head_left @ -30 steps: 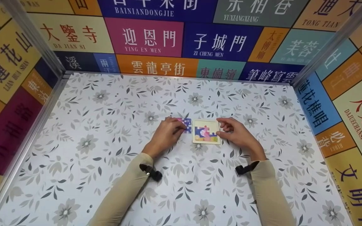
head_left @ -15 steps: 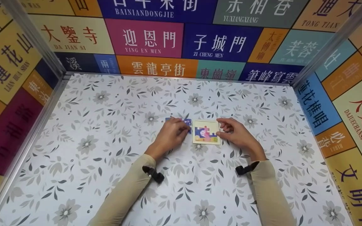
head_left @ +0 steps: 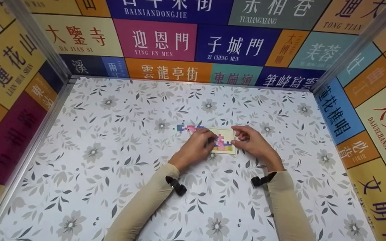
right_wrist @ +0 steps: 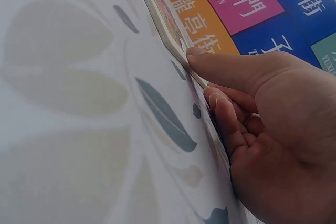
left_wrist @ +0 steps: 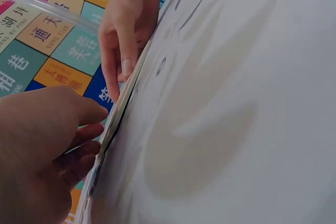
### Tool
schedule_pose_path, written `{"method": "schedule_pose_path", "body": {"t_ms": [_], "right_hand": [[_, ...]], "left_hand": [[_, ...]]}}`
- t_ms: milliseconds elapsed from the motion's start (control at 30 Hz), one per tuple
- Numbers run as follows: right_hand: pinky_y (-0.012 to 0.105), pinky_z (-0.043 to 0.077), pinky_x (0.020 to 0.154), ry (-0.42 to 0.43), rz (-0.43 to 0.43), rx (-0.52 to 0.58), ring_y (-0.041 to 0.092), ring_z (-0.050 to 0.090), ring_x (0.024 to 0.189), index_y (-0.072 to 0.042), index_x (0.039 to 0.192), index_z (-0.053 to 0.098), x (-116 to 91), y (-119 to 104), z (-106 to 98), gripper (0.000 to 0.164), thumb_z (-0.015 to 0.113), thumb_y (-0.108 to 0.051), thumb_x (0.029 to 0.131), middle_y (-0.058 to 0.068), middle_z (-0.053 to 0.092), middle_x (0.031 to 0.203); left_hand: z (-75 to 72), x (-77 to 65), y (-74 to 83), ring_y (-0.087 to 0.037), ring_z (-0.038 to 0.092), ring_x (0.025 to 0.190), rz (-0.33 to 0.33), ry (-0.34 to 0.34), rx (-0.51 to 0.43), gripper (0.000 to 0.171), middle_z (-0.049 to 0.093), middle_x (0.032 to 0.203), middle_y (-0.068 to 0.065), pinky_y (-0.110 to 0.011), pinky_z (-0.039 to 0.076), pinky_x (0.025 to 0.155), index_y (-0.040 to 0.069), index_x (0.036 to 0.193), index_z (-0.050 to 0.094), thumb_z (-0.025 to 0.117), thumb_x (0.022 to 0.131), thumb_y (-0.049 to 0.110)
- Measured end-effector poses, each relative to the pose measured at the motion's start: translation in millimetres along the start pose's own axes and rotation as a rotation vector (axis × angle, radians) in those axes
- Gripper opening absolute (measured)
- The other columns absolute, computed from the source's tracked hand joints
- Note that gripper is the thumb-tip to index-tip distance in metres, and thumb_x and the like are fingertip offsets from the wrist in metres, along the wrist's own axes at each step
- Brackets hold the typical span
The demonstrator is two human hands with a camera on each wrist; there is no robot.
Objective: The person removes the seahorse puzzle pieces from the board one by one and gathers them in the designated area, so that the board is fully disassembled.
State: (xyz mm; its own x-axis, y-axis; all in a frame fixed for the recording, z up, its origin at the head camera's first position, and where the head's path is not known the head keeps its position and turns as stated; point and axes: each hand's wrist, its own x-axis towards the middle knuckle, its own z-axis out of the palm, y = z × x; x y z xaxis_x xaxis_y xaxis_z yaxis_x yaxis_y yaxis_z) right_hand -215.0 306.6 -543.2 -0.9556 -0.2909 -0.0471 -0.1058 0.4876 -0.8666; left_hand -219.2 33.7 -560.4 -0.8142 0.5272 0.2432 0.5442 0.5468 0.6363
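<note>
A square cream puzzle tray [head_left: 227, 133] lies mid-table, partly filled with joined pink, blue and yellow pieces. My left hand [head_left: 197, 144] reaches over its left side, thumb and fingertips pinching a small puzzle piece mostly hidden by the fingers. At the tray's right edge, my right hand [head_left: 254, 141] grips it with thumb and curled fingers; in the right wrist view the thumb touches the tray's rim [right_wrist: 160, 22]. Loose blue and pink puzzle pieces [head_left: 181, 128] lie just left of the tray, some of them behind my left hand.
The table [head_left: 139, 110] is covered in white cloth printed with grey flowers and leaves. Panels of coloured signs [head_left: 159, 40] rise behind it and along both sides, with metal rails at the corners. Dark wrist cameras [head_left: 177, 186] sit on both sleeves.
My left hand has moved right, from the loose pieces to over the tray's left side, carrying a puzzle piece. More loose pieces show behind it. My right hand and the tray have stayed put.
</note>
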Motion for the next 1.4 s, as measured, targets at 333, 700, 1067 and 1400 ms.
{"method": "schedule_pose_path", "body": {"t_ms": [333, 700, 1067, 1400], "right_hand": [[0.02, 0.047, 0.09, -0.017, -0.001, 0.028, 0.041, 0.057, 0.107, 0.008, 0.151, 0.056, -6, -16, -2, 0.059, 0.078, -0.001, 0.097, 0.034, 0.059, 0.125], [0.02, 0.046, 0.088, -0.003, -0.022, -0.009, 0.037, 0.056, 0.104, 0.003, 0.151, 0.058, 5, 16, -1, 0.059, 0.08, -0.004, 0.097, 0.03, 0.062, 0.124], [0.019, 0.047, 0.09, -0.014, -0.004, 0.002, 0.026, 0.058, 0.104, -0.007, 0.151, 0.062, 6, 23, -4, 0.059, 0.084, -0.016, 0.096, 0.019, 0.063, 0.123], [0.019, 0.046, 0.089, -0.003, 0.006, -0.004, 0.027, 0.057, 0.104, -0.004, 0.152, 0.06, 5, 22, -3, 0.06, 0.082, -0.012, 0.096, 0.021, 0.062, 0.125]], "left_hand": [[8.4, 9.7, 7.5, -0.026, 0.069, 0.115, -0.031, 0.038, 0.104, 0.025, 0.075, 0.12, -0.004, -0.041, 0.056, 0.103, 0.013, 0.12, 0.08, 0.08, 0.097, 0.024], [12.3, 11.4, 6.0, -0.028, 0.07, 0.115, 0.005, 0.045, 0.071, 0.019, 0.078, 0.119, -0.005, -0.043, 0.055, 0.104, 0.012, 0.115, 0.081, 0.081, 0.097, 0.019], [11.7, 11.8, 8.2, -0.026, 0.068, 0.116, 0.002, 0.007, 0.08, 0.018, 0.078, 0.122, -0.004, -0.041, 0.054, 0.105, 0.013, 0.116, 0.081, 0.078, 0.1, 0.02], [12.4, 9.6, 8.5, -0.028, 0.063, 0.125, 0.031, 0.022, 0.056, 0.026, 0.071, 0.127, -0.008, -0.043, 0.049, 0.112, 0.012, 0.127, 0.074, 0.075, 0.102, 0.015]]}}
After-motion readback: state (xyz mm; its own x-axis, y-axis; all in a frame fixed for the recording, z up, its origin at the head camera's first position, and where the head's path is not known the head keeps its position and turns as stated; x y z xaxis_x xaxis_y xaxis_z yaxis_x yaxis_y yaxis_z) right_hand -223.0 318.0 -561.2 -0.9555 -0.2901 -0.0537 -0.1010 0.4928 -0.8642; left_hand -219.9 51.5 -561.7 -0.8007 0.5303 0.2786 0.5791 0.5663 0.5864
